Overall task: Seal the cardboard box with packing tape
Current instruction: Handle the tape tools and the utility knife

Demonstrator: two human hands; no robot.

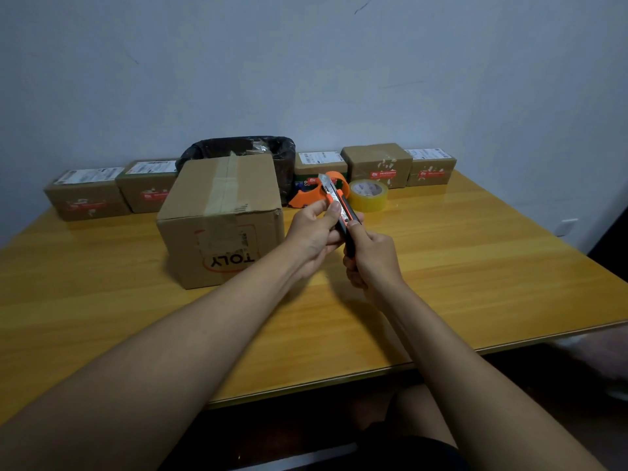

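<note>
1. Above the wooden table (441, 266), just right of the large cardboard box (221, 219), both hands meet on an orange-and-black utility knife (339, 207).
2. Right hand (372, 258): fingers curled round the knife's black lower handle, thumb laid along its top near the slider.
3. Left hand (314, 232): thumb and fingers pinch the upper part of the knife body, the thumb pressed against its side; the remaining fingers curl beneath.
4. Knife: tilted away from the person, its metal blade extended and pointing up toward the back of the table.
5. Large cardboard box: stands on the table left of the hands, flaps closed, with a strip of tape running along the top seam and down the front face; neither hand touches it.
6. Yellowish roll of packing tape (368, 195): lies flat on the table behind the hands, just beside an orange tape dispenser (314, 195).
7. Along the wall: a row of small parcels (86, 193) and a black-lined bin (244, 149) directly behind the large box.
</note>
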